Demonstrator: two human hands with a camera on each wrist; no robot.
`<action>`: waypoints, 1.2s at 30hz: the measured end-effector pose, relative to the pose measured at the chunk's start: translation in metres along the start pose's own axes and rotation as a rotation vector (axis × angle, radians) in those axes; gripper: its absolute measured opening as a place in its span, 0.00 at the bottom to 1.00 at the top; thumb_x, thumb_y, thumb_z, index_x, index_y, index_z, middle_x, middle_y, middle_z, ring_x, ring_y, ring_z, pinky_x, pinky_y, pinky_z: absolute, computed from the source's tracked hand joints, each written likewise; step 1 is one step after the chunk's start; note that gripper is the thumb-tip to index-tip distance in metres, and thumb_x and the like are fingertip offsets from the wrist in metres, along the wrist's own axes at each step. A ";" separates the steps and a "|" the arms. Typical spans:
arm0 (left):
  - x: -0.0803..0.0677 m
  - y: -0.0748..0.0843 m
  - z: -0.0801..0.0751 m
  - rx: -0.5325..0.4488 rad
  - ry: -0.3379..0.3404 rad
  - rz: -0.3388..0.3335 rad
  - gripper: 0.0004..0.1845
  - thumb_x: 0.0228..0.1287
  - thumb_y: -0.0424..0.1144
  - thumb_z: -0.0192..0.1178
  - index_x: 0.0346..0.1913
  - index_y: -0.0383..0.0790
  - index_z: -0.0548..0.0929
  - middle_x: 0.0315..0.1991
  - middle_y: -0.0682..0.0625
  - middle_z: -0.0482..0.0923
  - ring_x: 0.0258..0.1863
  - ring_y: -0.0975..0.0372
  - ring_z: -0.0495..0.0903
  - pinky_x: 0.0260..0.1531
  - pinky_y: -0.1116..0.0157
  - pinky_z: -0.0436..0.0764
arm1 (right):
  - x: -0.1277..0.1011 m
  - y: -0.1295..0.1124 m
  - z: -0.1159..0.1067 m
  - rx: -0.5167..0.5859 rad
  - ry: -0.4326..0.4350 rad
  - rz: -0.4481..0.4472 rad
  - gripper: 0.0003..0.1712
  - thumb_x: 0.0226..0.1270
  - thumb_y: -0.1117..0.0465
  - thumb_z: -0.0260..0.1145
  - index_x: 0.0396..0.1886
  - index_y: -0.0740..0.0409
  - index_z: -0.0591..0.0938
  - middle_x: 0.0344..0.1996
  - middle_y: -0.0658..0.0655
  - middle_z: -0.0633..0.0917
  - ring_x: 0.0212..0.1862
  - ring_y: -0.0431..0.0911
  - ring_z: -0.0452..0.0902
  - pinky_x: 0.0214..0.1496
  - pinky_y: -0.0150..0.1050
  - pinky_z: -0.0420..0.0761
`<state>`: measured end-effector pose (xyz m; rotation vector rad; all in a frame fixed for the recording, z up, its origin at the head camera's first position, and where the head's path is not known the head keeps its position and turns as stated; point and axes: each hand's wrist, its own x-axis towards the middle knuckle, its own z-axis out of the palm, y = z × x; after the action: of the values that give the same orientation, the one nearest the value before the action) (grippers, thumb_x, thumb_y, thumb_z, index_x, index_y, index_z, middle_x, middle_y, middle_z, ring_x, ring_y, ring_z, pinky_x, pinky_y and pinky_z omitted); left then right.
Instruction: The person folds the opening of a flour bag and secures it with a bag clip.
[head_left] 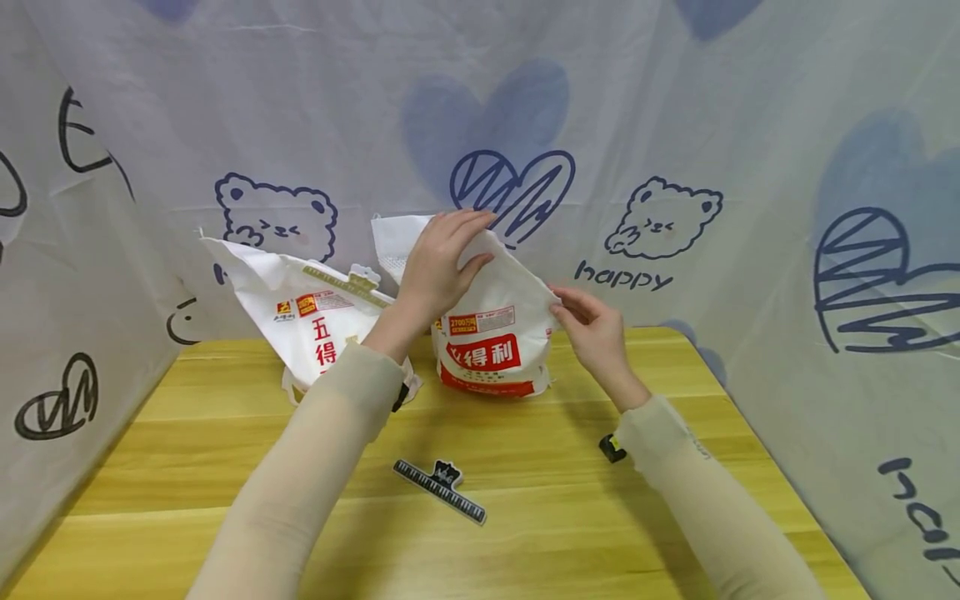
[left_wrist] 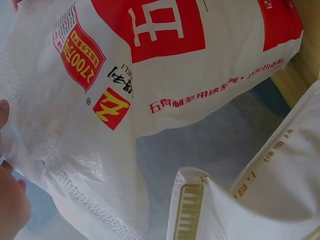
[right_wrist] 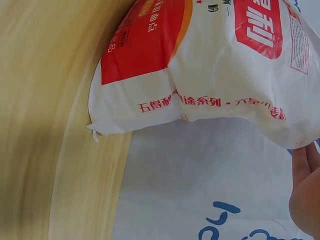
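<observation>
A white flour bag (head_left: 491,329) with red print stands upright at the back of the table, its top part loose and slanting down to the right. My left hand (head_left: 438,262) holds the bag's top edge, with the thumb on the near side. At the right end of that edge, my right hand (head_left: 596,333) pinches the bag between thumb and fingers. In the right wrist view, the fingers (right_wrist: 302,162) meet the bag's side. On the left stands a second flour bag (head_left: 300,321), its folded top closed by a gold piano-key clip (head_left: 341,285).
A black piano-key clip (head_left: 442,487) lies on the wooden table (head_left: 540,533) in front of the bags. Near my right sleeve is a small black and yellow object (head_left: 612,448). A printed cloth (head_left: 645,100) hangs behind and along both sides.
</observation>
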<state>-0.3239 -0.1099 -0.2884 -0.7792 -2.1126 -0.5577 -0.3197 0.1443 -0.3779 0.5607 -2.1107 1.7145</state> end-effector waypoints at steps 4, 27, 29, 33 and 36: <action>0.000 0.000 0.000 0.005 0.028 0.023 0.22 0.69 0.36 0.70 0.63 0.38 0.82 0.63 0.42 0.82 0.66 0.50 0.77 0.79 0.58 0.59 | -0.001 -0.001 0.002 -0.004 0.003 -0.012 0.15 0.74 0.65 0.68 0.58 0.61 0.86 0.58 0.58 0.87 0.59 0.51 0.85 0.59 0.33 0.84; -0.009 -0.007 -0.012 0.032 -0.026 0.112 0.21 0.59 0.49 0.78 0.46 0.36 0.87 0.50 0.45 0.86 0.53 0.52 0.82 0.71 0.56 0.71 | -0.003 -0.002 0.011 -0.062 -0.008 0.083 0.27 0.77 0.40 0.62 0.61 0.53 0.83 0.59 0.53 0.86 0.60 0.47 0.82 0.63 0.43 0.84; -0.010 -0.008 -0.012 0.034 -0.045 0.107 0.23 0.60 0.51 0.77 0.46 0.36 0.86 0.51 0.45 0.86 0.55 0.51 0.81 0.74 0.55 0.68 | -0.002 -0.002 0.012 -0.051 -0.002 0.103 0.26 0.77 0.40 0.62 0.62 0.53 0.83 0.59 0.53 0.86 0.60 0.48 0.81 0.62 0.45 0.84; -0.010 -0.007 -0.013 0.043 -0.081 0.083 0.23 0.62 0.54 0.74 0.45 0.38 0.85 0.53 0.45 0.85 0.58 0.51 0.80 0.77 0.55 0.64 | -0.001 0.000 0.015 -0.015 -0.002 0.123 0.24 0.77 0.45 0.65 0.62 0.54 0.82 0.60 0.54 0.85 0.62 0.50 0.81 0.62 0.47 0.84; -0.010 -0.006 -0.014 0.059 -0.103 0.060 0.20 0.66 0.53 0.72 0.44 0.38 0.85 0.56 0.45 0.84 0.60 0.51 0.80 0.78 0.55 0.62 | 0.000 0.000 0.018 -0.003 -0.006 0.122 0.23 0.77 0.48 0.66 0.63 0.55 0.81 0.61 0.55 0.85 0.63 0.49 0.81 0.63 0.47 0.84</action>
<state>-0.3159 -0.1259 -0.2889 -0.8508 -2.1820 -0.4299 -0.3203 0.1269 -0.3817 0.4455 -2.1927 1.7754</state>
